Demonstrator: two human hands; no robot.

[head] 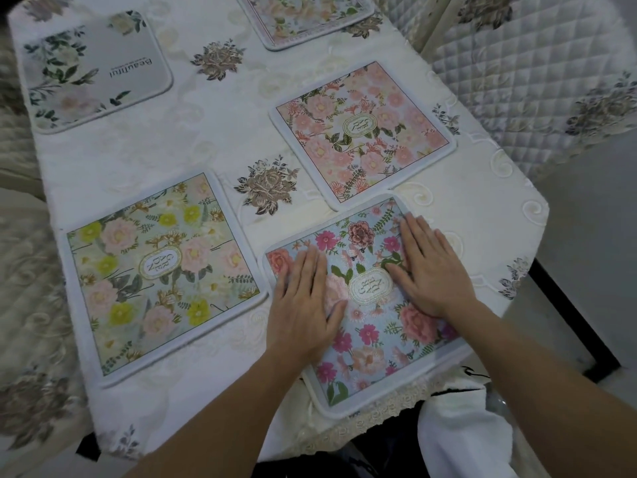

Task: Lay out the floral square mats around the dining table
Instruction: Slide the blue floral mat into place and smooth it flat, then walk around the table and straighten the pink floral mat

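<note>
A blue floral mat [370, 336] with pink and red flowers lies at the table's near edge. My left hand [303, 298] and my right hand [431, 267] both rest flat on it, fingers spread, gripping nothing. To its left lies a yellow-and-pink floral mat [155, 270]. Beyond it lies a pink floral mat [362, 132]. Further away, a pale mat with the word "Beautiful" [96, 70] sits at the far left. Another pastel floral mat [303, 19] is cut off by the top edge.
The table carries a cream embroidered tablecloth [213, 125] with brown rose motifs. Quilted chair covers [537, 74] stand to the right, and another lies at the left [17, 253]. The floor shows at the right [586, 253]. White clothing is at bottom right.
</note>
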